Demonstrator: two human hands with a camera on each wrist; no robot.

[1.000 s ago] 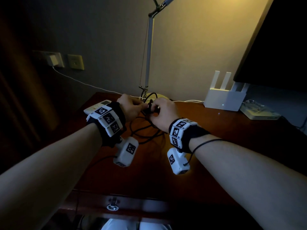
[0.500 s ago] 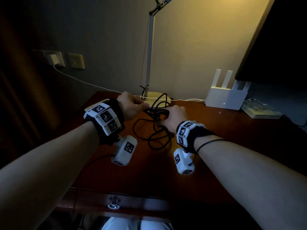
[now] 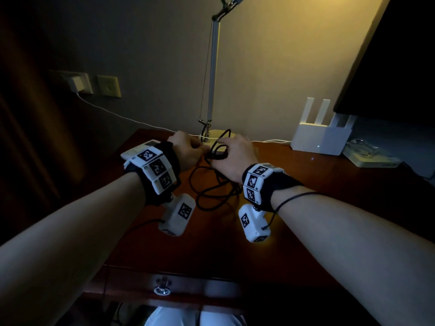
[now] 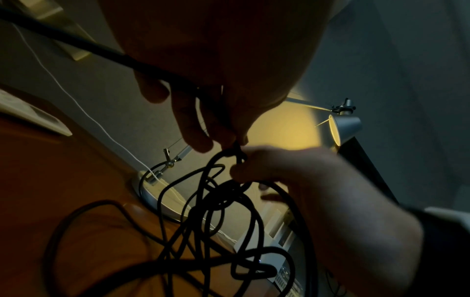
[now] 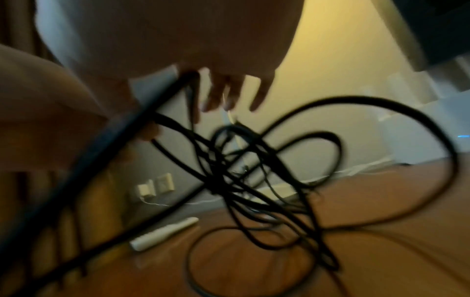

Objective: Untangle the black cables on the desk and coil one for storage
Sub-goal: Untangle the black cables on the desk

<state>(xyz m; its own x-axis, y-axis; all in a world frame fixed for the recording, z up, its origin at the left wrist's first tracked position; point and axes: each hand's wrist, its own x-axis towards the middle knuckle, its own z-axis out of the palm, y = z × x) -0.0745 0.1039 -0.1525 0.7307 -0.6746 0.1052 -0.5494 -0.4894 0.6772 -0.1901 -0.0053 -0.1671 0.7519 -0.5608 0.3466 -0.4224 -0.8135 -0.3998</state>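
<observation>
A tangle of black cables (image 3: 213,191) hangs between my hands, and its lower loops lie on the dark wooden desk (image 3: 317,208). My left hand (image 3: 202,149) and right hand (image 3: 221,154) are raised close together in front of the lamp base. In the left wrist view, the left fingertips (image 4: 229,138) pinch a strand at the top of the tangle (image 4: 216,211). Just below, the right hand (image 4: 241,168) pinches another strand. The right wrist view is blurred; loops (image 5: 254,180) dangle under the right fingers (image 5: 229,94).
The desk lamp's base (image 3: 221,134) and pole stand right behind my hands. A white remote (image 5: 165,233) lies at the left, a white router (image 3: 322,140) at the back right under a dark screen (image 3: 388,55). A white charger cord (image 3: 117,115) runs from the wall socket.
Half a second ago my hands were apart, the right one low by the desk. The right hand has risen back to the left, lifting the loops with it.
</observation>
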